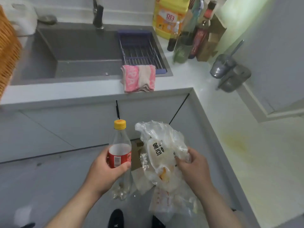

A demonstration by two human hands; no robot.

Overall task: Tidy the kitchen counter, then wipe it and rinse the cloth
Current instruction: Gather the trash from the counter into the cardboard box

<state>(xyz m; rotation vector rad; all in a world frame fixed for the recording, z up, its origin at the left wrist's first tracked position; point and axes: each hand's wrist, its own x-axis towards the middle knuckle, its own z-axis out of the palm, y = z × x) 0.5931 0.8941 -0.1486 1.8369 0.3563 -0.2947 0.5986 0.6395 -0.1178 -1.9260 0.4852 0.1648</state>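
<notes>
While both hands are held low in front of the cupboard doors, away from the table (pixel 213 104), the refuse for the tidying step is in their grip.

Left: the left hand (pixel 105 168) is wrapped round the labelled waist of a clear plastic bottle (pixel 120 145) with a yellow cap, held upright. It looks all but empty, so it should be light. Its thin wall is likely to dent under a hard squeeze, and the label band offers the firmest hold.

Centre, above: a pink cloth (pixel 139 78) lies folded over the front edge of the table, just beside the near right corner of the sink (pixel 74 46). Being soft and limp, it is best gathered at the fold or pressed flat under the palm.

Centre right: a bundle of wrappers (pixel 161 155), clear film with one printed pouch, is bunched in the right hand (pixel 192 163), whose fingers curl into the film. Such film is weightless, shapeless and slippery. Loose ends trail below the grip and could slide free, so a closed fist round the gathered middle serves better than a pinch.

Right: a yellowish stain (pixel 236 142) marks the table, not yet wiped.
</notes>
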